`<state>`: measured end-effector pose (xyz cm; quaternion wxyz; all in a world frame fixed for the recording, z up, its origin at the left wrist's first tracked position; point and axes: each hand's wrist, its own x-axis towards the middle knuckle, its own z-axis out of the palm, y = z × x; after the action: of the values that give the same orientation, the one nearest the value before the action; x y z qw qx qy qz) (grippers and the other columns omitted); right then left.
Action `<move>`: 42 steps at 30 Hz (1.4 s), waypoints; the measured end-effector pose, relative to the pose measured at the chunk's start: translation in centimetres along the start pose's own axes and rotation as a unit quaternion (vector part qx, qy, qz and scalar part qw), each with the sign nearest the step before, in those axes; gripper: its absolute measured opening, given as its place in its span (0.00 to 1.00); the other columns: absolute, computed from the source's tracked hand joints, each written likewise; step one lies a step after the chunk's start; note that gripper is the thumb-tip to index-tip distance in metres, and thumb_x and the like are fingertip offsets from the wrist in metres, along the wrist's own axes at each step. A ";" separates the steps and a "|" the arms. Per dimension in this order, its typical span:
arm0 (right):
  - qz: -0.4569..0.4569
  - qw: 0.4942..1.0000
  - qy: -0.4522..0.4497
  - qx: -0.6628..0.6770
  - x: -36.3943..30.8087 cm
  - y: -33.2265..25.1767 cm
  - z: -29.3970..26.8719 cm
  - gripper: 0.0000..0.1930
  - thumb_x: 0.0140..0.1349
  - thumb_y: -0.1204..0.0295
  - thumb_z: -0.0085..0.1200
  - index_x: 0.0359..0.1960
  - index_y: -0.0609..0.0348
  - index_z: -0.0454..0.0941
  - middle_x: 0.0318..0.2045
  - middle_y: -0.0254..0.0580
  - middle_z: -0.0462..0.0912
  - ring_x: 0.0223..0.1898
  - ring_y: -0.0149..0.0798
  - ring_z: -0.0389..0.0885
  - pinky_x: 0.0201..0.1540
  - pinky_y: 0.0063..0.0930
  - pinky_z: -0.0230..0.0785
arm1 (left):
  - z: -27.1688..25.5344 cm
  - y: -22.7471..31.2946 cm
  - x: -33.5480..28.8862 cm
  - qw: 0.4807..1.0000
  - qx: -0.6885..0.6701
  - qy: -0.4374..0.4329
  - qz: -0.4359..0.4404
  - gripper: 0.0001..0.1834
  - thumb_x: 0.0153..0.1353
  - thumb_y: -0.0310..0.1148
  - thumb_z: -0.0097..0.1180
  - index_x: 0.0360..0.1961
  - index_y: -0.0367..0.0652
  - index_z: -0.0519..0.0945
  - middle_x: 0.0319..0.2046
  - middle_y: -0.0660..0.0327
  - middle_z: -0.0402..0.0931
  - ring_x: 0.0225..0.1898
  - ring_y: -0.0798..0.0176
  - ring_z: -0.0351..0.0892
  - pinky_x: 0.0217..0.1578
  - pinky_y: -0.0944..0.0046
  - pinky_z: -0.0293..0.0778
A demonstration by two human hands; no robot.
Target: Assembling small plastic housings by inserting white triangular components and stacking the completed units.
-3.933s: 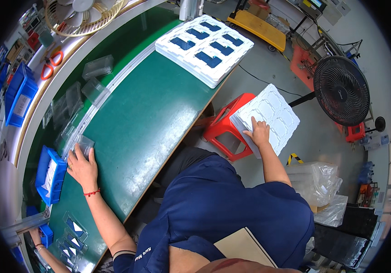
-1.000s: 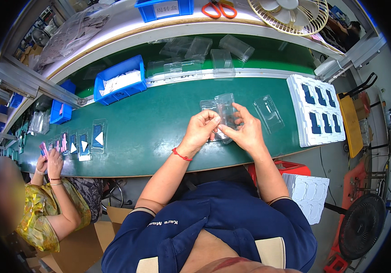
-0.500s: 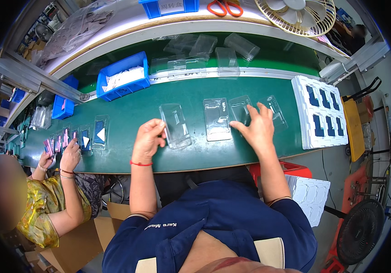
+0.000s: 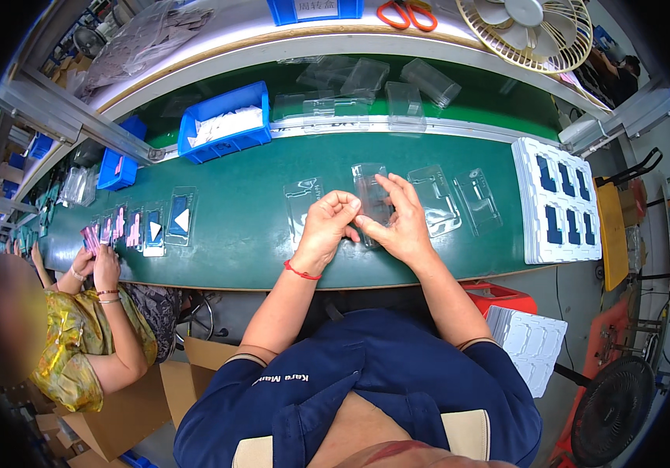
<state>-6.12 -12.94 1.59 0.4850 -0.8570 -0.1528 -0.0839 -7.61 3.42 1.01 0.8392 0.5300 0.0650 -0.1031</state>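
In front of me both hands are at one clear plastic blister tray. My left hand pinches its near left edge between thumb and fingers. My right hand grips its right side, thumb near the left fingertips and fingers along the far edge. Another clear tray lies on the green table just left of my left hand. To the right of my right hand lie a wider clear tray and a narrower clear tray.
At the right stands a stack of white trays with dark blue inserts. A blue bin of white pieces sits at the back left. Clear boxes lie along the back. A co-worker's hands handle pink pieces beside filled blister packs.
My left hand has moved right and my right hand left, so they now meet at one clear tray. A clear tray lies where my left hand held one. The view has shifted slightly.
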 end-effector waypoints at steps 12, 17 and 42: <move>-0.082 0.939 0.066 -0.327 -0.7 -1.0 -1.5 0.32 0.48 0.56 0.66 0.53 0.61 0.73 0.50 0.57 0.72 0.49 0.52 0.71 0.50 0.39 0.67 | -2.2 0.6 -0.7 1.000 -0.008 -0.012 -0.017 0.06 0.65 0.31 0.52 0.33 0.39 0.75 0.26 0.65 0.73 0.25 0.75 0.72 0.17 0.74 0.73; -0.121 0.980 0.058 -0.148 -0.2 -2.8 0.8 0.22 0.52 0.57 0.63 0.41 0.62 0.77 0.48 0.56 0.72 0.48 0.52 0.71 0.48 0.40 0.66 | -1.5 0.7 -1.3 1.000 -0.002 -0.011 0.004 0.06 0.65 0.30 0.52 0.35 0.38 0.75 0.25 0.65 0.73 0.26 0.75 0.72 0.18 0.75 0.73; -0.032 0.939 0.173 -0.297 0.6 3.2 -6.0 0.17 0.54 0.56 0.59 0.33 0.58 0.75 0.33 0.48 0.75 0.38 0.51 0.71 0.42 0.45 0.63 | -3.3 2.0 -3.3 0.722 0.609 0.231 0.233 0.15 0.56 0.36 0.60 0.42 0.39 0.79 0.37 0.52 0.74 0.37 0.57 0.73 0.39 0.54 0.68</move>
<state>-4.46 -19.55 2.32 0.2247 -0.9289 -0.0618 -0.2877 -10.33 7.57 2.06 0.2918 0.9329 0.0545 0.2040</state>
